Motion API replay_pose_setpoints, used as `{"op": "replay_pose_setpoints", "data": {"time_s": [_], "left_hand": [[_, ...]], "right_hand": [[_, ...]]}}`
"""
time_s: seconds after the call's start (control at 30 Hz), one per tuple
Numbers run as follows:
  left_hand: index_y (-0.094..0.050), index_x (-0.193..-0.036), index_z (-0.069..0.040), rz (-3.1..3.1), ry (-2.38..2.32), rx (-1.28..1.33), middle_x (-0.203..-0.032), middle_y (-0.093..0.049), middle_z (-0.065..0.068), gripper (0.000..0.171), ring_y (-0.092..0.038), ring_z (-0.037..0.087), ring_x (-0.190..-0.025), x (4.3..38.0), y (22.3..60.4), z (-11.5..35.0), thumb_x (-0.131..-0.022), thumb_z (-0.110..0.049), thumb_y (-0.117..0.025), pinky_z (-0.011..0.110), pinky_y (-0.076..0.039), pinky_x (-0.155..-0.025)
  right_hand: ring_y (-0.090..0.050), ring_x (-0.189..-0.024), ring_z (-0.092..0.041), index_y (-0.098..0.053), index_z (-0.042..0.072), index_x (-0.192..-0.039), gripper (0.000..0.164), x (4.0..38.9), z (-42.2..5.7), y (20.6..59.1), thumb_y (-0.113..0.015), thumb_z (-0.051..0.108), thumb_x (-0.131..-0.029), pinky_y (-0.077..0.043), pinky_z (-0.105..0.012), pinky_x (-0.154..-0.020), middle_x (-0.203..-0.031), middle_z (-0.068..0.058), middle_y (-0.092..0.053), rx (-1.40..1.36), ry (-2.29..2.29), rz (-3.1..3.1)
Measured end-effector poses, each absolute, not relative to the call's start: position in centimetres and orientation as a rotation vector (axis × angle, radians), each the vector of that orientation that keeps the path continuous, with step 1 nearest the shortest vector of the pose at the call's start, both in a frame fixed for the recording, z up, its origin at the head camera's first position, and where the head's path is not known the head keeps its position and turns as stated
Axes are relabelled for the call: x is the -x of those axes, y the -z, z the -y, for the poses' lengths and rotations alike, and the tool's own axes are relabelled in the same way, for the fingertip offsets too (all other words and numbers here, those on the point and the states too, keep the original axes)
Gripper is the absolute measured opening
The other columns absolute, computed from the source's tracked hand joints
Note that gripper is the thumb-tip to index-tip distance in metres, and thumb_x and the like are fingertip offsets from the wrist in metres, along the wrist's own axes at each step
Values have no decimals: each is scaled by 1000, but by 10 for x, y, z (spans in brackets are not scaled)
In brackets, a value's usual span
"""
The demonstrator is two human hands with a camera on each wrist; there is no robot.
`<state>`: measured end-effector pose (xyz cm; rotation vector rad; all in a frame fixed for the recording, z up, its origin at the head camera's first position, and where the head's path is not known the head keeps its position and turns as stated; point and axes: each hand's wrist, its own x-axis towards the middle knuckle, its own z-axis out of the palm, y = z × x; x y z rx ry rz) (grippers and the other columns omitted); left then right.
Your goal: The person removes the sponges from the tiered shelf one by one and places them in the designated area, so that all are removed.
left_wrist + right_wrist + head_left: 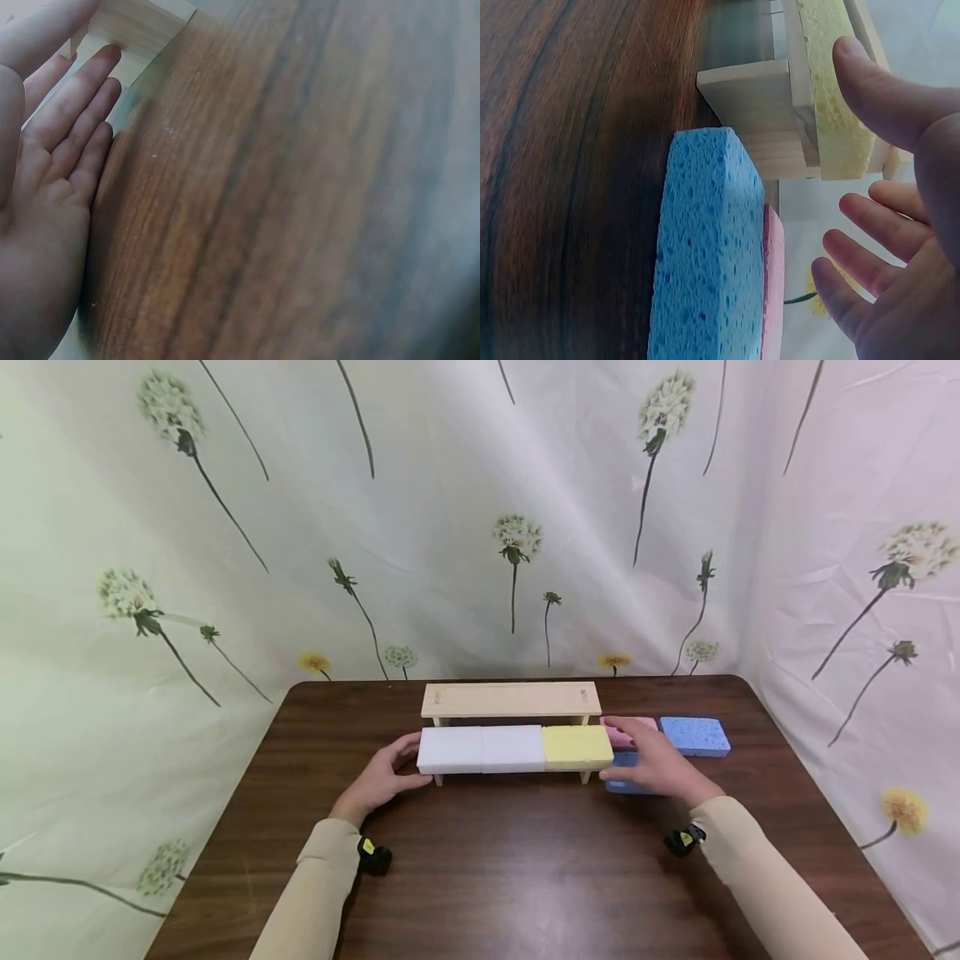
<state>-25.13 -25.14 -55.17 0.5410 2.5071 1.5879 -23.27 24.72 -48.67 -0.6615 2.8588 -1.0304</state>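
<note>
A wooden stand (pixel 513 700) sits between the left hand (pixel 381 779) and the right hand (pixel 663 766), both loose, grasping nothing. Its front shelf bears two white blocks (pixel 452 749) and a yellow sponge (pixel 577 747); right of it lie two blue sponges (pixel 696 737) and a pink sponge (pixel 773 285).

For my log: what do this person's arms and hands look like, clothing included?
The left hand and right hand are bare. The left sleeve and right sleeve are long and cream-coloured. The left wrist camera and right wrist camera are small and black, each with a yellow mark.
</note>
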Motion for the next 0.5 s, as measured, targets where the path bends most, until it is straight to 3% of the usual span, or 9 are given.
{"op": "replay_pose_setpoints", "data": {"time_s": [0.5], "left_hand": [[-46, -156, -3, -2503, -1593, -531, -144, -63, 18, 80, -54, 38, -138, 250, 550, 251, -88, -15, -87, 60, -38, -116]], "right_hand": [[-54, -139, -42, -46, -5, -153, 93, 240, -240, 496, -95, 25, -80, -44, -60, -111, -153, -24, -53, 711, 1061, -2860]]}}
